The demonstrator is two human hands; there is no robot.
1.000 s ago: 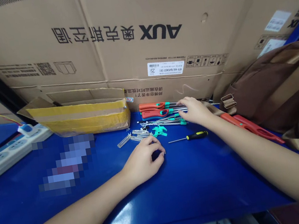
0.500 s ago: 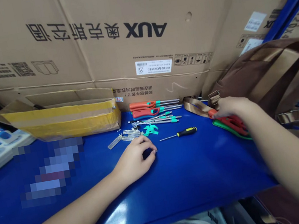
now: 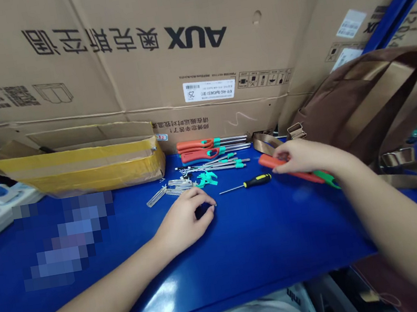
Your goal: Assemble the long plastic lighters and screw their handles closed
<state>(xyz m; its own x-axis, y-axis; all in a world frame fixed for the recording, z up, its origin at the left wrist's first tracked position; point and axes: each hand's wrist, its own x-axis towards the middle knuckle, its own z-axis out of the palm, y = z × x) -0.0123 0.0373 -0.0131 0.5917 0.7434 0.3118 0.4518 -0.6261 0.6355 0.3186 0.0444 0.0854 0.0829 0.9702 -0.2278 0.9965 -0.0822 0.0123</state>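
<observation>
My right hand [image 3: 300, 155] was clamped, thumb against fingers, on a red handle [image 3: 267, 161] toward the right of the worktop [image 3: 247, 245], nearer its back edge than its front; a green piece [image 3: 328, 179] showed partly behind my wrist. My left hand [image 3: 183, 221] lay around the middle, fingers loosely curled, a gap between thumb and forefinger. Between my hands was a screwdriver [image 3: 258, 180], tip toward the left edge. Just beyond were clear pieces [image 3: 156, 197], teal parts [image 3: 207, 179] and thin rods [image 3: 229, 164], then red-handled lighters [image 3: 200, 155] near the back edge.
</observation>
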